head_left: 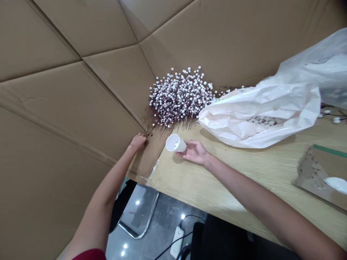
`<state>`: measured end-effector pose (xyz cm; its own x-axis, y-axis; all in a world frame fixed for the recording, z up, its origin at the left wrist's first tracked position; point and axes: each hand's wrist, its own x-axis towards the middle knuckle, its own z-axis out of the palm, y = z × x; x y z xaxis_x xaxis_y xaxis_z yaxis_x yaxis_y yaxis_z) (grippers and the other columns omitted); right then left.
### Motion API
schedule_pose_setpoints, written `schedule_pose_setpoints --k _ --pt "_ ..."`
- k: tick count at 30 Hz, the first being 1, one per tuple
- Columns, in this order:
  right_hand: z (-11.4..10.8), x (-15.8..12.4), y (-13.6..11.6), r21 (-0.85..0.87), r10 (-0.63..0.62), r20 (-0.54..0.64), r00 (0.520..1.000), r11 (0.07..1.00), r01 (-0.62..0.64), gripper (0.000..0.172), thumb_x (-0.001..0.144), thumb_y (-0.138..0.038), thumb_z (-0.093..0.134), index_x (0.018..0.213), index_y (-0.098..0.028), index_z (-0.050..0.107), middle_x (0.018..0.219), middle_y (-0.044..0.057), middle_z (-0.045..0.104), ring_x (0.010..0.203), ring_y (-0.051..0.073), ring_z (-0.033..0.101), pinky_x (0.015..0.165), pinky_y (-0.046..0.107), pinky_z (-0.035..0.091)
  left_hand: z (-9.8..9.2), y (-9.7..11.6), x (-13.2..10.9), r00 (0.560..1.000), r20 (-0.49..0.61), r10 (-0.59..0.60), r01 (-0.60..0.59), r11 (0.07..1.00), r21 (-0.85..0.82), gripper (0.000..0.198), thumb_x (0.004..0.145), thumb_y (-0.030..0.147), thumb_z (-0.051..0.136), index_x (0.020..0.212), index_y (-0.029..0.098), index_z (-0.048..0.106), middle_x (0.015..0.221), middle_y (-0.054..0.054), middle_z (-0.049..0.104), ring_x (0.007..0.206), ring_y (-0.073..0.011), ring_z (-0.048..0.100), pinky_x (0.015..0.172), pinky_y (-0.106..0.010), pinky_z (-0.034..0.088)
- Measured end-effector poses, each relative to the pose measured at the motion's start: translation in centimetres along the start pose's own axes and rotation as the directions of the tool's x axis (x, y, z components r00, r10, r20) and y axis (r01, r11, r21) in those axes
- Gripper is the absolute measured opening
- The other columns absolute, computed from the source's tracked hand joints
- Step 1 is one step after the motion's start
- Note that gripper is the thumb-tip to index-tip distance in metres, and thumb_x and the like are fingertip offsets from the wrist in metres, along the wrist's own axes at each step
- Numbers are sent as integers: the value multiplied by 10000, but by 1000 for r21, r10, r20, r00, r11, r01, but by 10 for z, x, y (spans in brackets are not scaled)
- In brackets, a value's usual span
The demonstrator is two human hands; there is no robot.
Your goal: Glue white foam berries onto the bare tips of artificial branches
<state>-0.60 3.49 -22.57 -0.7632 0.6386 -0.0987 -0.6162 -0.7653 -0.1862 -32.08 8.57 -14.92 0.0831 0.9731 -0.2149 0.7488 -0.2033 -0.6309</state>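
My right hand point(195, 152) is closed around the lower part of a white cup point(179, 143), which tilts on its side with its mouth facing left. A few small white pieces show inside it. Farther left, my left hand point(138, 141) reaches to the corner where the cardboard wall meets the table, its fingers curled in by some small dark bits point(149, 134). What those fingers hold, if anything, is hidden. Behind both hands lies a thick pile of dark stems with white berries point(181, 97).
A white plastic bag point(230, 126) with white balls point(264, 120) inside lies on the table point(230, 166). Cardboard walls point(108, 94) rise at the left and back. A cardboard piece point(311, 177) bears white paste point(336, 184). Below are a power strip point(176, 242) and a metal chair leg point(151, 216).
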Motion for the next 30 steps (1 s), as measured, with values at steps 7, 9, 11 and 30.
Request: schedule_pose_setpoints --k 7,9,11,30 --pt "-4 2 0 28 -7 25 1000 1000 6 75 771 -123 522 829 -140 566 884 129 676 814 220 641 752 406 570 1 3 2 999 -4 -46 46 999 4 320 798 56 435 1010 45 675 1081 -234 635 1042 -295 537 825 -342 439" --pt "-6 3 0 31 -7 44 999 999 5 70 768 -123 532 827 -141 565 891 130 674 814 217 637 760 410 569 1 3 2 999 0 -49 49 999 7 326 796 52 436 1020 53 673 1080 -226 636 1045 -288 535 827 -331 435" --pt "-7 4 0 34 -7 53 999 999 6 62 763 -120 535 814 -145 561 892 127 673 819 217 636 763 412 568 2 2 2 999 5 -48 48 999 12 328 804 56 427 1021 53 673 1075 -221 636 1047 -284 535 833 -328 431" --pt "-7 4 -1 29 -6 52 999 1000 5 89 770 -122 530 848 -138 570 896 125 678 818 218 640 770 416 568 3 -1 0 999 -7 -36 36 999 -4 305 832 97 417 983 52 678 1048 -215 639 1020 -291 540 808 -332 430"
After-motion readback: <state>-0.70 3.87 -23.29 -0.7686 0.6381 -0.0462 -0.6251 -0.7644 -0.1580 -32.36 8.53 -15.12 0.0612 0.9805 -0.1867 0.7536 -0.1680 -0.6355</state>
